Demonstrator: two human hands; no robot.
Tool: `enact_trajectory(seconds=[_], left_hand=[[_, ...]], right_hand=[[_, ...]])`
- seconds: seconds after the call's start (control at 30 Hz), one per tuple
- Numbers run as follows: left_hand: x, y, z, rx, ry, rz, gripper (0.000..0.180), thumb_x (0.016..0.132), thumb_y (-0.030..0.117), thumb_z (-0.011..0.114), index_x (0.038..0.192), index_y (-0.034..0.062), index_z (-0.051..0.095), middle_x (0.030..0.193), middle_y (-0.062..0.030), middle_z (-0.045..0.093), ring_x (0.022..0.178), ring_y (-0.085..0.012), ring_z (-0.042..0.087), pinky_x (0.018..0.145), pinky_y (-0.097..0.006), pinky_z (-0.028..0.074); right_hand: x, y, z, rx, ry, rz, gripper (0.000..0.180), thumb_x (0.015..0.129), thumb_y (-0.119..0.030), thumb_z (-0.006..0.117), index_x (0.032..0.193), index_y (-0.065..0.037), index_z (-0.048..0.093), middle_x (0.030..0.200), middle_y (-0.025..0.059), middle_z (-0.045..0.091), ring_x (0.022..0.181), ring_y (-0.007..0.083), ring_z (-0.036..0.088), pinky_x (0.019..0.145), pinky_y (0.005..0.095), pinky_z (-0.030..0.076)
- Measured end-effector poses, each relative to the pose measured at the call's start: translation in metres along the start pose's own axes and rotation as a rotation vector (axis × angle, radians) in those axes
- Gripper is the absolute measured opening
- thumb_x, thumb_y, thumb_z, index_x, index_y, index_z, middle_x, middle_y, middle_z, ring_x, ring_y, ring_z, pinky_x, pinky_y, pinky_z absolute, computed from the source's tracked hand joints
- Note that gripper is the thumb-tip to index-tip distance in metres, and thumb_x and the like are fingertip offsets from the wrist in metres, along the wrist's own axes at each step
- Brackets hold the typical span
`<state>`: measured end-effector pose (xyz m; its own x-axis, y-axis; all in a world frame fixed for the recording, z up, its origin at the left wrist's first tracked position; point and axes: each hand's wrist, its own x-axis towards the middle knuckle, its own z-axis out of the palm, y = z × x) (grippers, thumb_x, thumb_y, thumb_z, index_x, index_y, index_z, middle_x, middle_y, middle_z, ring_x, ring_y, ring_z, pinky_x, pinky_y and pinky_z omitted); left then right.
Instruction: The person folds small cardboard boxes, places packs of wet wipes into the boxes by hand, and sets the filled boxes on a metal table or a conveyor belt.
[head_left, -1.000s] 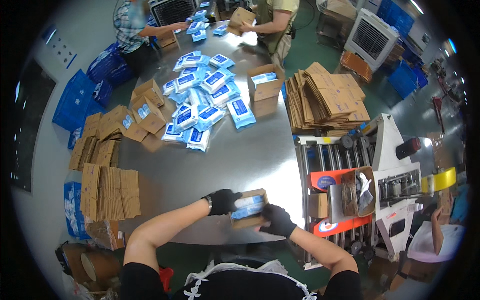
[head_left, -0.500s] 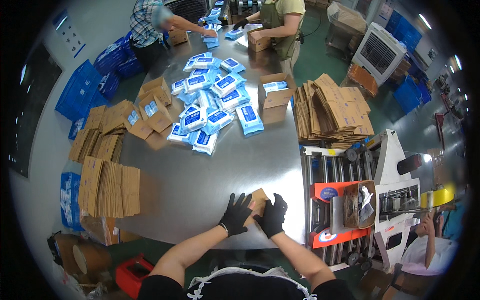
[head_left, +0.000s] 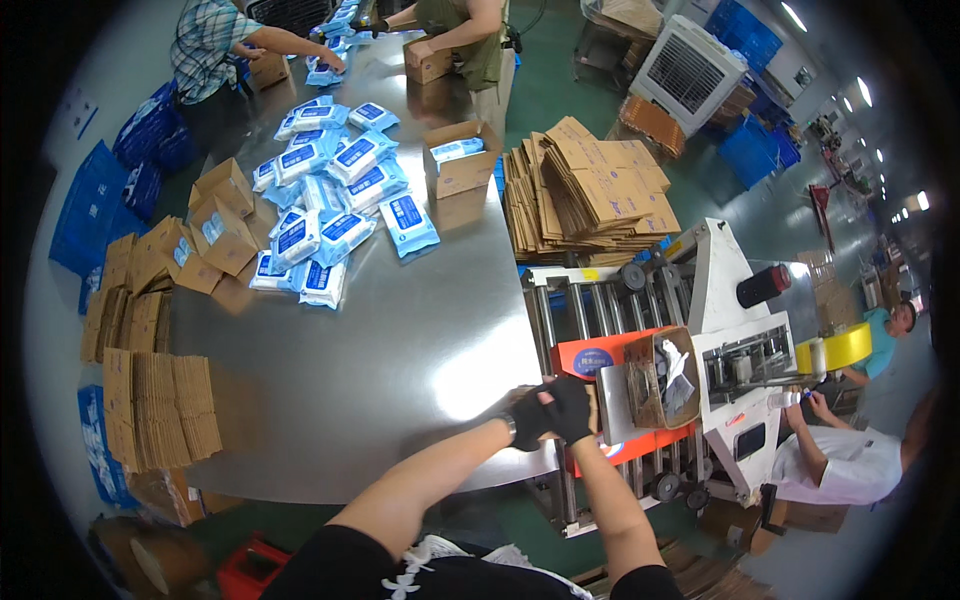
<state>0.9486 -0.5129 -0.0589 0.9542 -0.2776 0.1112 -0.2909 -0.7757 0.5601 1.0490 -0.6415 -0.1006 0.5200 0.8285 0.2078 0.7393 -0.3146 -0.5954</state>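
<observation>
I view left hand (head_left: 530, 418) and right hand (head_left: 571, 410) together near the tabletop's (head_left: 400, 345) right edge, finger closure indeterminable; loose packs (head_left: 325, 194) lie unboxed, one filled carton (head_left: 468, 178) open.

White glare is being reflected by the metal tabletop (head_left: 400, 345) near centre; frame edges are being curved and darkened.

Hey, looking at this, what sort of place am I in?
Probably a packing area in a factory or warehouse: blue-and-white packets lie heaped on a metal table, flattened cartons are stacked beside it, and a roller conveyor stands at its right edge.
</observation>
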Motion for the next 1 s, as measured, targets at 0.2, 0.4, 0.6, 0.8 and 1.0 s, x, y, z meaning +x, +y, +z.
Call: enact_trajectory(seconds=[0.2, 0.4, 0.6, 0.8, 1.0], left_hand=[[-0.019, 0.016, -0.014, -0.032, 0.049, -0.238, 0.051, 0.076, 0.04, 0.069, 0.119, 0.016, 0.057, 0.13, -0.009, 0.053, 0.122, -0.0256, 0.047, 0.101, -0.044, 0.037], [-0.298, -0.013, -0.065, 0.365, 0.866, -0.649, 0.074, 0.08, 0.03, 0.065, 0.145, 0.0062, 0.036, 0.153, -0.0238, 0.024, 0.144, -0.0411, 0.016, 0.116, -0.054, 0.008], [-0.686, 0.057, -0.223, 1.258, 1.102, -1.318, 0.071, 0.085, 0.038, 0.064, 0.139, -0.0004, 0.038, 0.141, -0.0243, 0.041, 0.131, -0.0453, 0.036, 0.112, -0.053, 0.023], [-0.885, 0.058, -0.276, 0.326, 0.953, -1.731, 0.092, 0.085, 0.06, 0.058, 0.145, -0.0031, 0.03, 0.144, -0.0272, 0.04, 0.133, -0.039, 0.041, 0.109, -0.042, 0.032], [-0.949, 0.013, -0.286, 0.031, 1.193, -1.668, 0.049, 0.094, 0.052, 0.051, 0.099, 0.0056, 0.067, 0.091, -0.0164, 0.07, 0.087, -0.0267, 0.068, 0.08, -0.038, 0.05]], right_hand=[[0.0, -0.033, -0.015, -0.007, 0.341, 0.021, 0.026, 0.09, -0.023, 0.058, 0.105, -0.003, 0.062, 0.094, 0.0113, 0.062, 0.087, 0.0266, 0.059, 0.076, 0.0392, 0.046], [-0.096, -0.124, 0.06, 0.344, -0.025, 0.221, 0.015, 0.096, -0.011, 0.049, 0.092, -0.001, 0.059, 0.089, 0.015, 0.061, 0.08, 0.0249, 0.057, 0.072, 0.0363, 0.048], [-0.023, -0.314, 0.196, 0.333, -0.592, -0.356, 0.028, 0.089, -0.026, 0.064, 0.073, -0.004, 0.062, 0.063, 0.0116, 0.059, 0.057, 0.0262, 0.058, 0.057, 0.0352, 0.047], [0.071, -0.622, 0.358, 1.137, -1.266, 0.003, 0.023, 0.094, -0.031, 0.061, 0.091, -0.011, 0.05, 0.074, 0.0037, 0.056, 0.061, 0.0142, 0.057, 0.055, 0.0278, 0.046], [0.075, -0.746, 0.403, 0.879, -1.023, 0.412, 0.062, 0.072, -0.042, 0.082, 0.102, -0.003, 0.044, 0.075, 0.0118, 0.058, 0.058, 0.0227, 0.059, 0.049, 0.0358, 0.05]])
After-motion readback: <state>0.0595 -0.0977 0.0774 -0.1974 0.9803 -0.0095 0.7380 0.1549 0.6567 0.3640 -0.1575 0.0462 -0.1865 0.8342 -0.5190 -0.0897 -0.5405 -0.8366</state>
